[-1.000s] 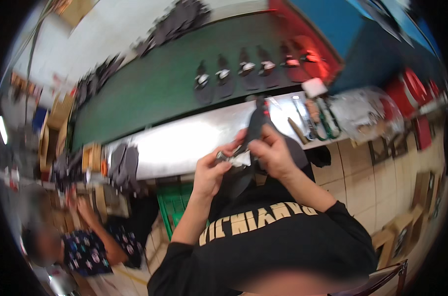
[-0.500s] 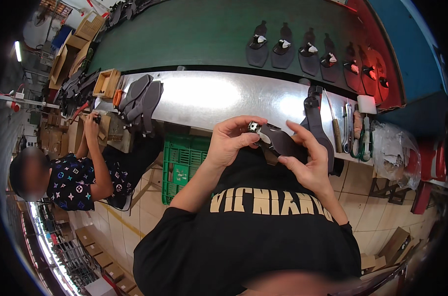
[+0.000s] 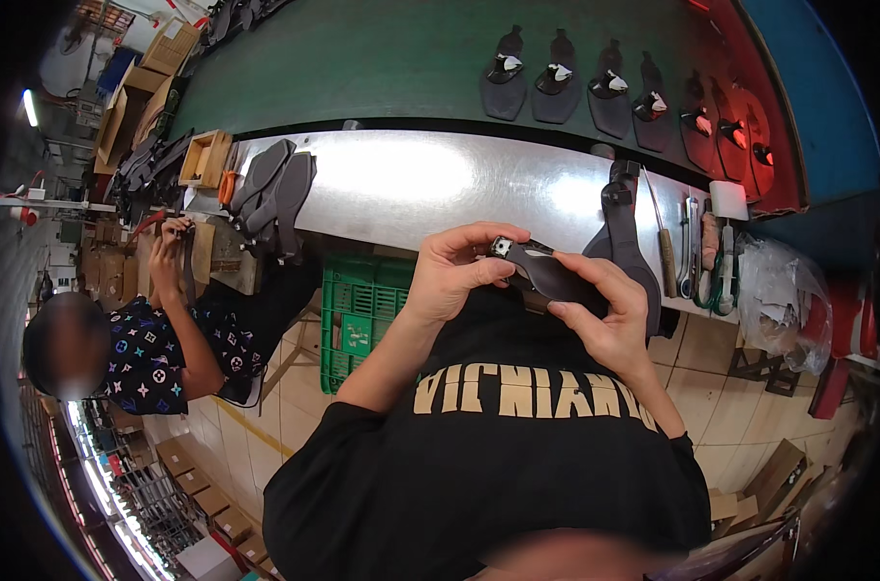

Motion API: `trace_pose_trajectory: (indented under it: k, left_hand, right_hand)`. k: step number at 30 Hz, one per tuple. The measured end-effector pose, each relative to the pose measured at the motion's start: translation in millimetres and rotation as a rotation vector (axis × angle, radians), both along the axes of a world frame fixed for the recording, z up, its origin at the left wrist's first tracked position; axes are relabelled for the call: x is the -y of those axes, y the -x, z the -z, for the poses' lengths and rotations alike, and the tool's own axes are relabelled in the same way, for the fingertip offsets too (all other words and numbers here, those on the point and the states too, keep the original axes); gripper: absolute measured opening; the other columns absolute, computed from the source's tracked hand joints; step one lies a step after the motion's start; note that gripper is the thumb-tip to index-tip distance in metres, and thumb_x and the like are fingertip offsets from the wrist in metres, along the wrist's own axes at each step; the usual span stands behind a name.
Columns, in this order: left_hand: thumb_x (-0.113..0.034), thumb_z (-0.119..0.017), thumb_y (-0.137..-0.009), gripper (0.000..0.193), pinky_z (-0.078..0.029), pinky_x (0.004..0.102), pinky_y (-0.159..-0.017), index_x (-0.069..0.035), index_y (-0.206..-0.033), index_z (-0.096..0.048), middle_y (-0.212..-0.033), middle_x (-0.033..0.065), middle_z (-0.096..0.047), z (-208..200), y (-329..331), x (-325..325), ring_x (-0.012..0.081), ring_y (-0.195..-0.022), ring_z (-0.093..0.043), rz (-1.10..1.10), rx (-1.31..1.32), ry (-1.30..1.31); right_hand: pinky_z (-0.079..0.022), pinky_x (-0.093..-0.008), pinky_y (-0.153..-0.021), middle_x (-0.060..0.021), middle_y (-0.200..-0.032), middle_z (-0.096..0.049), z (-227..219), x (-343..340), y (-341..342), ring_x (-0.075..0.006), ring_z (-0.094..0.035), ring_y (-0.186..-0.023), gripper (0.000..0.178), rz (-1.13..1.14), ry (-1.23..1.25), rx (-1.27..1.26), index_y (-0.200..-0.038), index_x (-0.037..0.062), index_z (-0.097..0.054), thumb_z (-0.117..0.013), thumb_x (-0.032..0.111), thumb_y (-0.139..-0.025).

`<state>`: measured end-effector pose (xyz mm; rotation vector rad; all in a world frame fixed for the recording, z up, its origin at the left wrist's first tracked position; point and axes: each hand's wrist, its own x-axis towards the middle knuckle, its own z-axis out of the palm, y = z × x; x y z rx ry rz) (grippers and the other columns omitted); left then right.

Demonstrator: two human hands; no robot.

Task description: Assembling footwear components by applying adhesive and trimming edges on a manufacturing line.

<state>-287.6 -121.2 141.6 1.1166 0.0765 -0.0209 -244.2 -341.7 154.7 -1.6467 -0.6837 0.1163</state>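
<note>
- The sole [image 3: 554,279] you hold is dark grey and curved, with a small black-and-white end; it sits in front of your chest, just off the ledge [image 3: 401,184].
- Your left hand [image 3: 456,273] is closed, pinching that end between thumb and fingers.
- Your right hand [image 3: 609,302] is half-curled, fingers and thumb around the other end; how firmly, you cannot tell.
- Just beyond it a second sole [image 3: 628,244] lies on the ledge, before the awl [image 3: 666,263], wrench [image 3: 690,250] and scissors [image 3: 724,279].
- Strapped soles [image 3: 609,85] line the green belt [image 3: 362,73].
- A crate [image 3: 355,339] stands below, left.
</note>
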Motion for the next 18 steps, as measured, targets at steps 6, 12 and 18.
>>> trace_pose_trajectory:
  k: [6,12,18]
  left_hand:
    - [0.006,-0.071,-0.08,0.034,-0.056,0.0215,-0.07,0.0,-0.112,-0.069,-0.109,0.0088,-0.068,0.7,0.3,-0.3,0.0121,-0.09,-0.066,0.015,0.002,-0.025]
    - [0.011,-0.067,-0.08,0.035,-0.057,0.0236,-0.075,0.002,-0.114,-0.068,-0.118,0.016,-0.065,5.2,0.4,-1.7,0.017,-0.096,-0.067,0.043,0.093,-0.096]
    - [0.015,-0.062,-0.079,0.038,-0.056,0.0275,-0.085,0.003,-0.114,-0.068,-0.125,0.0215,-0.062,7.6,-4.5,-5.1,0.0232,-0.105,-0.066,0.152,0.215,-0.18]
  right_hand:
    - [-0.049,-0.0299,-0.077,-0.013,-0.094,-0.069,-2.9,1.5,-1.9,-0.0227,-0.065,-0.083,0.045,-0.01,0.023,0.016,-0.116,0.0007,-0.067,-0.074,0.0,-0.071]
    - [-0.049,-0.032,-0.072,-0.0137,-0.09,-0.068,-13.0,2.7,-7.5,-0.0259,-0.064,-0.079,0.044,-0.033,0.101,0.123,-0.114,0.0009,-0.067,-0.074,0.001,-0.071]
    - [-0.049,-0.0346,-0.069,-0.0127,-0.089,-0.067,-13.7,3.8,-9.7,-0.0285,-0.063,-0.077,0.043,-0.031,0.187,0.228,-0.111,0.0009,-0.067,-0.075,0.003,-0.069]
